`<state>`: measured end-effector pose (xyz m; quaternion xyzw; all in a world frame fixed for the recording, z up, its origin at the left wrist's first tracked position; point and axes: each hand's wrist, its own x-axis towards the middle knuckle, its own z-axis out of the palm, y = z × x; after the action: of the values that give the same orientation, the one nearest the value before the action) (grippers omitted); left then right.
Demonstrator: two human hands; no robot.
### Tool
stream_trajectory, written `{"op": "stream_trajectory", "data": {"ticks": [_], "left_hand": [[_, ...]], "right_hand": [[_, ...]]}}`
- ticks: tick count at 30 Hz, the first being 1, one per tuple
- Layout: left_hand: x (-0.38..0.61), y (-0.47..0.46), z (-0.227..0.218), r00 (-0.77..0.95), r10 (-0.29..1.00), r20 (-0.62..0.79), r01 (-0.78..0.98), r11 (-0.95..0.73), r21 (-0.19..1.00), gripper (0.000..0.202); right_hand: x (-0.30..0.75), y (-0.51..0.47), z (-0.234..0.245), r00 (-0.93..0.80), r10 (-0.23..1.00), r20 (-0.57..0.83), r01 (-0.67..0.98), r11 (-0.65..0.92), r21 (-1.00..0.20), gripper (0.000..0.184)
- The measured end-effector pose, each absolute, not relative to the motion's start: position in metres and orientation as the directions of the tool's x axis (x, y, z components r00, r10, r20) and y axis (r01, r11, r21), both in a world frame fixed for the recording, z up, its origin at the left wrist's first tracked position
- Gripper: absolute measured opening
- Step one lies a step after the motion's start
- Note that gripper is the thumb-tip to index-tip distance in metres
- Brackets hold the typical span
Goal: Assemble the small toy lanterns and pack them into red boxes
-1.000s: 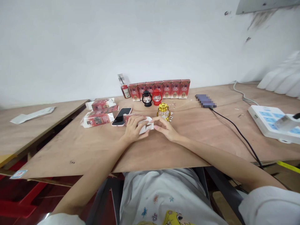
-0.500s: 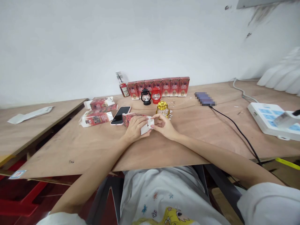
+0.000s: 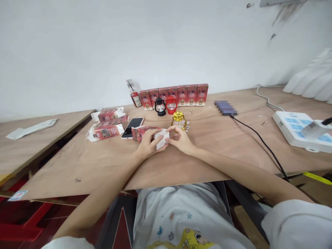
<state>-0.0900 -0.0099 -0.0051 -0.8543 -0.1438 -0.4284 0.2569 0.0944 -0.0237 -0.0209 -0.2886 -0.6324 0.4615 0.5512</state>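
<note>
Lying on its side in front of me is a small red printed cardboard box (image 3: 138,134), its white end turned to the right. My left hand (image 3: 149,144) wraps round it, with fingers along the edge of the white end flaps (image 3: 162,138). My right hand (image 3: 180,139) pinches at those flaps with thumb and fingertips. Just behind the hands stands a gold mini lantern (image 3: 178,120). Farther back are a black lantern (image 3: 160,107) and a red lantern (image 3: 171,105). Small round silvery pieces (image 3: 187,127) lie beside the gold one.
Several red boxes (image 3: 182,95) stand in a row by the wall, next to a bottle (image 3: 135,97). Left of my hands lie a phone (image 3: 132,128) and opened boxes (image 3: 107,131). To the right are a blurred device (image 3: 226,108) with a black cable and a white power strip (image 3: 301,129).
The box's end flaps have been folded in and now lie flatter across the end. The box is turned slightly, and both hands stay on it.
</note>
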Motion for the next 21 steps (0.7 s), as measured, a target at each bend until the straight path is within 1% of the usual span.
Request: {"op": "stream_trajectory", "data": {"ticks": [6, 11, 14, 17, 19, 21], "left_hand": [[-0.0927, -0.0094, -0.0085, 0.583, 0.027, 0.812, 0.449, -0.844, -0.294, 0.072], [-0.0941, -0.0101, -0.0071, 0.608, 0.024, 0.794, 0.493, -0.795, -0.353, 0.071], [-0.093, -0.0111, -0.005, 0.624, -0.004, 0.781, 0.484, -0.783, -0.391, 0.069], [-0.0915, -0.0123, -0.0042, 0.626, -0.055, 0.778, 0.439, -0.799, -0.41, 0.067], [-0.0906, -0.0133, -0.0042, 0.618, -0.1, 0.779, 0.414, -0.801, -0.432, 0.064], [-0.0895, -0.015, -0.0035, 0.606, -0.179, 0.775, 0.382, -0.789, -0.481, 0.058]], "right_hand": [[0.0943, -0.0242, -0.02, -0.241, 0.873, 0.424, -0.171, 0.392, -0.904, 0.035], [0.0942, -0.0232, -0.0193, -0.251, 0.873, 0.418, -0.185, 0.381, -0.906, 0.037], [0.0942, -0.0222, -0.02, -0.264, 0.868, 0.421, -0.197, 0.379, -0.904, 0.039], [0.0952, -0.0207, -0.0215, -0.27, 0.87, 0.412, -0.197, 0.369, -0.908, 0.048], [0.0973, -0.0197, -0.0215, -0.312, 0.865, 0.392, -0.204, 0.342, -0.917, 0.06], [0.1001, -0.0192, -0.0194, -0.4, 0.833, 0.381, -0.231, 0.311, -0.922, 0.075]]}}
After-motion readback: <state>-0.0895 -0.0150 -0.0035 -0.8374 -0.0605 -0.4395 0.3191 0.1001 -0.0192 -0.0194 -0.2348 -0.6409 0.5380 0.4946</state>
